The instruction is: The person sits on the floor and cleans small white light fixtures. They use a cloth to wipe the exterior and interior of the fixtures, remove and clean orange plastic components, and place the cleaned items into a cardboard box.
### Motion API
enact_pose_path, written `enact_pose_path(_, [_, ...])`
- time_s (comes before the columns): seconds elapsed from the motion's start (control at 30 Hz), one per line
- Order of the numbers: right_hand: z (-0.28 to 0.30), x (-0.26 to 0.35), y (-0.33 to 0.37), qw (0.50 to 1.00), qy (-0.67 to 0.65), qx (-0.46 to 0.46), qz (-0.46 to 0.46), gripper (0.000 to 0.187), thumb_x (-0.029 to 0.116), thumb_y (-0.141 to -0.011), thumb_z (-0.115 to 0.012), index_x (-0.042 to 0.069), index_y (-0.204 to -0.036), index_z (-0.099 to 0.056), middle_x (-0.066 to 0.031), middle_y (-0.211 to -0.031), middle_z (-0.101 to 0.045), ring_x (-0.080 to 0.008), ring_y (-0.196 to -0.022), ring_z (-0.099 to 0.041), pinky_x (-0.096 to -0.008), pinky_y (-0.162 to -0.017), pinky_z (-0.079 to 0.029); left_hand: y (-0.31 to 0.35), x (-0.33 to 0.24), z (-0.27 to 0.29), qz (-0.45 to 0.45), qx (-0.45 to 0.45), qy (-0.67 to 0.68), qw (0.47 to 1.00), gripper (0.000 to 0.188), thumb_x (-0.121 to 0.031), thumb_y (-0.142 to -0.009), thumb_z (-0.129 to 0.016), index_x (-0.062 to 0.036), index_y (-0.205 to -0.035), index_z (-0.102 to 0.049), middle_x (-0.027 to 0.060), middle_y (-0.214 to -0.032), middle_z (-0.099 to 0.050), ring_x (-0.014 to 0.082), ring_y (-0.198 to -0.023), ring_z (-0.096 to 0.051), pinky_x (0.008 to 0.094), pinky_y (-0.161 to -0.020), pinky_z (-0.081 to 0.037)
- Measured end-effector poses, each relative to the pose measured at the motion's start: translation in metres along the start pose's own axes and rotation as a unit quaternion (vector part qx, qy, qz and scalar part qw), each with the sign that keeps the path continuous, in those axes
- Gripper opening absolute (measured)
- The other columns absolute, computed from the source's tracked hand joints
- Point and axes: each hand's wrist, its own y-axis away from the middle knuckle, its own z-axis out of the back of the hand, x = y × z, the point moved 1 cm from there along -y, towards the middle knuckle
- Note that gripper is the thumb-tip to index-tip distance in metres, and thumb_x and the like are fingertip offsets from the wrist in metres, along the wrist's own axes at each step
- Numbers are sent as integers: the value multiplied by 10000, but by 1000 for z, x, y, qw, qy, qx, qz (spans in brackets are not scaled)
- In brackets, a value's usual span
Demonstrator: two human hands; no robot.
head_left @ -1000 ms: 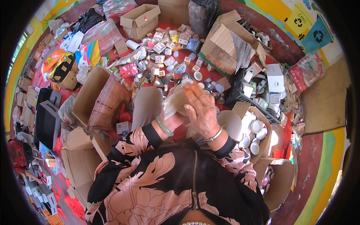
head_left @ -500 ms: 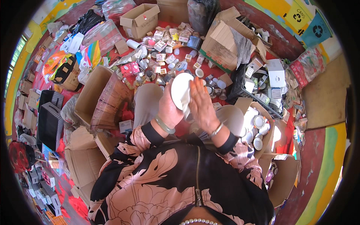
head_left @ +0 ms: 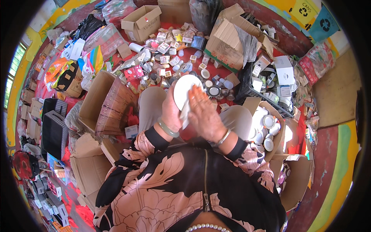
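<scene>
My left hand (head_left: 171,111) is closed around the edge of a round white lid-like disc (head_left: 183,92), its flat face turned up. Against the lower right of that face, my right hand (head_left: 207,116) presses with its fingers long and close together. A thin white cloth or tissue (head_left: 184,116) is pinned under this right hand and hangs down between my palms. The fingers of the right hand are slightly blurred, and its palm side is hidden.
Small boxes and jars (head_left: 177,50) litter the red floor ahead. A black crate (head_left: 247,92) and a carton of white round containers (head_left: 268,145) stand right. At left are open cardboard boxes (head_left: 91,96) and black trays (head_left: 54,133). A tipped carton (head_left: 228,42) lies beyond.
My right hand has moved slightly down and left over the white disc, its fingers now lying across the face instead of beside the edge. The left hand keeps its hold.
</scene>
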Motion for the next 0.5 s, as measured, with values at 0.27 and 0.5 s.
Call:
enact_pose_path(0.27, [17,-5,-39,997,-9,-74,12,572,262,-885,-484,-29,-1344,-309,-239,-1398,-287,-363,-1314,-260,-422,-1087,-201,7,21,0,-18,79,11,997,472,-325,-947,-382,-86,-1353,-339,75,-1349,-407,203,-1239,-405,369,-1044,-321])
enact_pose_path(0.5, [8,20,-9,997,-74,-10,12,602,215,-858,-526,11,-1371,-285,-228,-1431,-221,-379,-1336,-205,-452,-1093,-172,-11,2,24,35,161,43,985,456,-343,-961,-332,-73,-1325,-386,94,-1293,-475,210,-1170,-469,362,-1013,-343])
